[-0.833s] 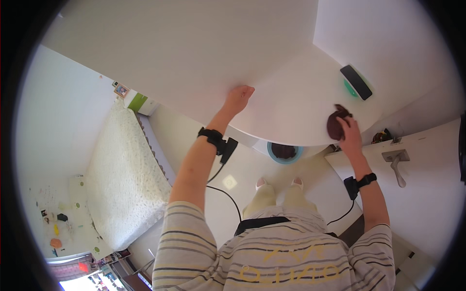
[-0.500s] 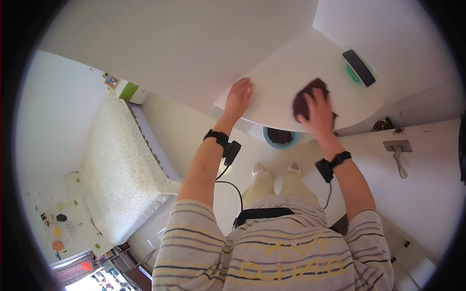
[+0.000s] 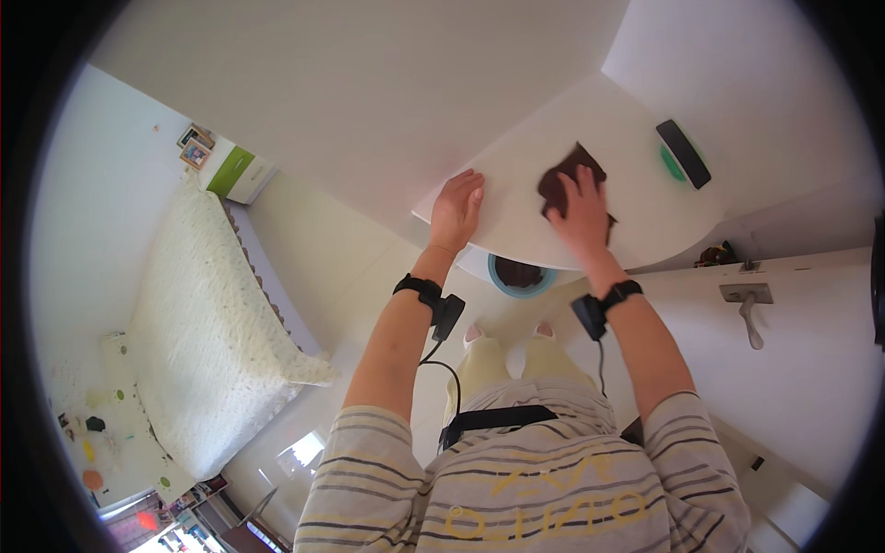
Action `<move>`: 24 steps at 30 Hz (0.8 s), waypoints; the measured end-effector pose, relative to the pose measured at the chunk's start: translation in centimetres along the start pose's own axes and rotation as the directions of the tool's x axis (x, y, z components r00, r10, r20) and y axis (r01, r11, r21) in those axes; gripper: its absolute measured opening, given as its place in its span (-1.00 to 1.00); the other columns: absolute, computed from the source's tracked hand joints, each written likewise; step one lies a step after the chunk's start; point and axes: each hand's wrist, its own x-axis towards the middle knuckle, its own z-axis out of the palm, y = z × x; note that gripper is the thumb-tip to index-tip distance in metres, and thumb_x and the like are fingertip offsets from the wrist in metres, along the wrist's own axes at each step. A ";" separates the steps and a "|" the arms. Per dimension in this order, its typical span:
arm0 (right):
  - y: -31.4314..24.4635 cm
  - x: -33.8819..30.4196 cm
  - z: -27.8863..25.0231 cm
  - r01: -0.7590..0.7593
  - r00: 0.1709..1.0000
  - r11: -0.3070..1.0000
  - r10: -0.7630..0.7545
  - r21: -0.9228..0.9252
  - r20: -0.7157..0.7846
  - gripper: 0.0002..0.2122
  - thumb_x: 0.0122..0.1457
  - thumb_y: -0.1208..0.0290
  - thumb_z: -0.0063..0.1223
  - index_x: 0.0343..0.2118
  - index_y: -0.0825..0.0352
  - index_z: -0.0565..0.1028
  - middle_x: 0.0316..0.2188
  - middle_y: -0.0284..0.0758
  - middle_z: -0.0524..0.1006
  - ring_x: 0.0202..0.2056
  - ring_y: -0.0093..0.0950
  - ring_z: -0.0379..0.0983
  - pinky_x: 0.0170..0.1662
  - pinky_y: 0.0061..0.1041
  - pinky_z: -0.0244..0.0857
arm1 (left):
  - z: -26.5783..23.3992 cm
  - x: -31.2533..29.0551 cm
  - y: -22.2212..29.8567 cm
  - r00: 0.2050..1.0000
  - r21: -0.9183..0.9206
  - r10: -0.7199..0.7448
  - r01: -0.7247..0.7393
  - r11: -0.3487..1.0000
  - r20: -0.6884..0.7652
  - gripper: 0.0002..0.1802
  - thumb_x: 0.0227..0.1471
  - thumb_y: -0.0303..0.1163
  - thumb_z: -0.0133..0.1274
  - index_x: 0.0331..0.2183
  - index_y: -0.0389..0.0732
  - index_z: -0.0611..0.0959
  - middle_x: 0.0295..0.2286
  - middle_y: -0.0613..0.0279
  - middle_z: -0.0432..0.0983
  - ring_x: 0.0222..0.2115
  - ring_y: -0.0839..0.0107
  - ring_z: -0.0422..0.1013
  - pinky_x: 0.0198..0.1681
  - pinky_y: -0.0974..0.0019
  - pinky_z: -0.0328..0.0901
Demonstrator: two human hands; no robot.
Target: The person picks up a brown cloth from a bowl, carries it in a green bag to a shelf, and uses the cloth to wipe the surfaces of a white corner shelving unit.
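A dark brown cloth [image 3: 556,187] lies bunched on the white curved shelf [image 3: 659,207], towards its middle. My right hand [image 3: 583,214] holds the cloth against the surface, fingers bent over it; its palm side is hidden. At the shelf's left end, my left hand [image 3: 456,210] rests by the edge with its fingers stretched out and nothing in it. Below the front edge, partly covered by the shelf, stands a light blue basin [image 3: 523,291] with something dark inside.
A black oblong device on a green base [image 3: 684,157] stands at the shelf's right, by the wall. Below right is a white door with a metal handle [image 3: 751,313]. A bed with a pale cover [image 3: 212,341] is at the left, beside a green-and-white cabinet [image 3: 235,173].
My right hand has slid the cloth left and slightly farther back across the shelf. My left hand stays at the shelf's left end. The whole view has shifted a little.
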 end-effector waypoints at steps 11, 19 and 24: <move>2.7 -2.7 -1.8 0.139 0.973 0.986 -0.153 0.092 0.172 -0.41 -0.22 0.37 0.24 0.00 0.21 0.39 0.18 -0.13 0.21 0.24 -0.23 0.04 0.27 -0.06 -0.14 | -1.0 1.2 -1.1 0.987 -0.022 0.088 -0.086 0.996 0.133 -0.76 0.11 -0.36 -0.04 -0.30 -0.31 0.62 -0.23 0.08 0.52 -0.16 0.09 0.38 -0.09 0.18 0.30; -6.2 0.9 1.7 0.218 0.971 0.954 -0.233 0.206 0.054 -0.42 -0.20 0.23 0.24 -0.01 0.23 0.42 0.14 0.01 0.22 0.21 -0.11 0.06 0.27 -0.11 -0.12 | -2.0 3.2 -0.8 0.990 -0.042 0.061 -0.056 0.998 0.127 -0.70 0.12 -0.28 -0.05 -0.34 -0.32 0.62 -0.32 -0.03 0.54 -0.26 0.02 0.43 -0.14 0.13 0.32; -5.4 -2.0 -0.1 0.295 0.941 0.920 -0.327 0.260 0.089 -0.45 -0.18 0.31 0.22 -0.01 0.22 0.42 0.15 -0.06 0.23 0.22 -0.17 0.07 0.26 -0.13 -0.10 | -2.5 12.4 4.2 0.786 0.422 -0.246 -0.021 0.907 0.567 -0.31 0.17 0.12 -0.29 -0.46 -0.33 0.61 -0.40 -0.21 0.50 -0.30 -0.13 0.40 -0.19 0.01 0.27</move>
